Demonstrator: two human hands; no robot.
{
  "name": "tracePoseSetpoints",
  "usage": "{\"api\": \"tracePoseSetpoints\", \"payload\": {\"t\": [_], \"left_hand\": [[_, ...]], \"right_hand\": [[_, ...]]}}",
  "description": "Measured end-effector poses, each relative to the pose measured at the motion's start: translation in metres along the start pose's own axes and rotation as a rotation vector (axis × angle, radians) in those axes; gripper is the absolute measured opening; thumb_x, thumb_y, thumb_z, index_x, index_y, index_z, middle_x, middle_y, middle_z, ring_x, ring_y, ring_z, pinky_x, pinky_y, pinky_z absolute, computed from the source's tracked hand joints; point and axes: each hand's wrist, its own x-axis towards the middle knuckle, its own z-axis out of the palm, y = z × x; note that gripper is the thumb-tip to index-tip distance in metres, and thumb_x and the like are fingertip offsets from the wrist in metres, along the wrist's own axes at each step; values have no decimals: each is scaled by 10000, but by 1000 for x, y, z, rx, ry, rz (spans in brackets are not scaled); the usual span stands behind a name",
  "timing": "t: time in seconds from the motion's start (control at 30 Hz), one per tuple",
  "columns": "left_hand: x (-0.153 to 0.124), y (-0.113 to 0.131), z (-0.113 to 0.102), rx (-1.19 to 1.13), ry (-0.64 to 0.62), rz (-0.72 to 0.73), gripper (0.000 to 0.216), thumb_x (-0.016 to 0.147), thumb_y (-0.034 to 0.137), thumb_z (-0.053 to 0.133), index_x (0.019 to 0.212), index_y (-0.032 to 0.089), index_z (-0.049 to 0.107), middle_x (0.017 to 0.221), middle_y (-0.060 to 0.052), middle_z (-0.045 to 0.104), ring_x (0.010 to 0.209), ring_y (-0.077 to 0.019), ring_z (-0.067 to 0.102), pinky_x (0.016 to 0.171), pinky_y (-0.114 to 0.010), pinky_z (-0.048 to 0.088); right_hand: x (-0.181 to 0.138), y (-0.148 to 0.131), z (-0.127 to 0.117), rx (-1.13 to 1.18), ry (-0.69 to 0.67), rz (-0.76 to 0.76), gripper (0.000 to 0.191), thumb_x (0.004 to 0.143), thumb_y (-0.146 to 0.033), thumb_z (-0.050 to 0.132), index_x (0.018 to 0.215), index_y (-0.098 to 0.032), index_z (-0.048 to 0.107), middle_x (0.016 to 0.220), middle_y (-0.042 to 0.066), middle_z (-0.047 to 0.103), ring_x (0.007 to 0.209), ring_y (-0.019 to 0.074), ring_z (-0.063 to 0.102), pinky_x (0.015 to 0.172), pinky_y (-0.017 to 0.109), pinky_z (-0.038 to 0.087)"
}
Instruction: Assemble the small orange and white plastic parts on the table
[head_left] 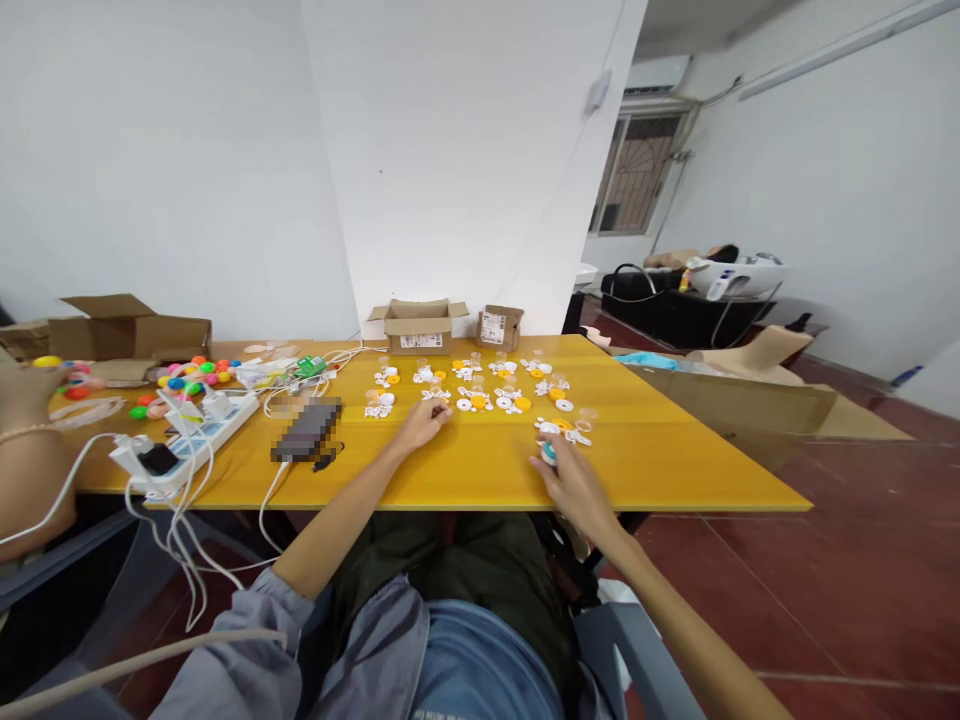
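My right hand point(576, 482) is closed around a small round teal-and-white piece point(549, 453) just above the front right of the yellow table point(465, 470). Beyond its fingers lie white and yellow plastic parts point(562, 425) and a clear ring point(589, 413). My left hand point(424, 422) rests on the table with its fingers curled in, and whatever they hold, if anything, is hidden. Nearest to it are a white disc point(464, 404), a yellow disc point(478, 402) and small white pieces. Several similar groups of parts with clear cups spread behind both hands.
An open cardboard box point(418, 328) and a smaller box point(499, 327) stand at the back. On the left are a power strip point(202, 445) with cables, a dark power brick point(307, 430) and colourful balls point(196, 372). Another person's arm point(34, 440) shows at the far left.
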Motion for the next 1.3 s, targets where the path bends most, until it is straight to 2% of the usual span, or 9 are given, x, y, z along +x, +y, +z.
{"api": "tracePoseSetpoints", "payload": {"t": [0.13, 0.23, 0.43, 0.53, 0.67, 0.87, 0.97, 1.13, 1.3], "left_hand": [[-3, 6, 2, -74, -93, 54, 284, 855, 407, 563, 675, 188, 582, 684, -6, 626, 698, -170, 571, 721, -296, 476], [-5, 11, 2, -144, -166, 94, 372, 884, 503, 528, 716, 180, 604, 697, -15, 626, 697, -168, 571, 705, -291, 474], [-8, 15, -1, -203, -84, 132, 390, 889, 545, 552, 902, 174, 674, 909, -46, 685, 850, -192, 612, 794, -303, 491], [-7, 14, 0, -216, -69, 119, 359, 888, 508, 573, 964, 178, 690, 984, -60, 694, 900, -203, 624, 822, -308, 496], [-4, 10, 1, -190, -47, 110, 323, 886, 474, 584, 947, 182, 707, 974, -56, 701, 913, -207, 622, 846, -314, 490], [-2, 7, 1, -175, -18, 59, 357, 887, 499, 555, 772, 173, 647, 769, -17, 627, 804, -186, 573, 763, -296, 474], [-2, 8, 1, -194, -8, 57, 363, 890, 495, 543, 724, 175, 592, 716, 1, 570, 753, -170, 539, 731, -289, 457], [-4, 14, 0, -194, -3, 51, 374, 905, 493, 517, 689, 188, 522, 687, 16, 518, 720, -156, 503, 711, -280, 435], [-5, 18, 0, -161, 39, 33, 396, 920, 510, 494, 678, 198, 467, 677, 24, 484, 704, -149, 482, 696, -276, 415]], "right_hand": [[9, -36, 30, 170, -191, -61, 269, 884, -330, 537, 1142, -257, 511, 1131, 95, 680, 1035, 268, 655, 892, 401, 523], [32, -57, 55, 282, -281, -88, 235, 859, -295, 577, 1068, -257, 477, 1120, 92, 674, 1025, 259, 652, 885, 394, 524], [78, -70, 91, 528, -299, -90, 307, 805, -333, 643, 963, -266, 388, 1025, 66, 659, 958, 245, 658, 808, 386, 534], [83, -70, 95, 593, -292, -47, 371, 767, -367, 682, 919, -276, 356, 1016, 60, 651, 940, 239, 659, 789, 379, 528], [81, -66, 93, 686, -269, 16, 399, 752, -396, 685, 930, -279, 347, 936, 15, 643, 851, 208, 640, 731, 345, 510], [82, -61, 95, 725, -261, 40, 370, 752, -441, 673, 904, -273, 381, 668, -91, 507, 619, 152, 514, 607, 288, 423], [83, -62, 96, 726, -240, 60, 365, 730, -456, 695, 881, -269, 420, 676, -80, 526, 634, 159, 523, 624, 298, 425], [83, -65, 95, 737, -202, 78, 349, 705, -479, 721, 848, -257, 494, 806, -17, 622, 758, 194, 598, 704, 336, 472], [83, -69, 91, 751, -205, 92, 350, 685, -500, 736, 826, -250, 535, 823, -3, 636, 770, 200, 604, 720, 344, 488]]}}
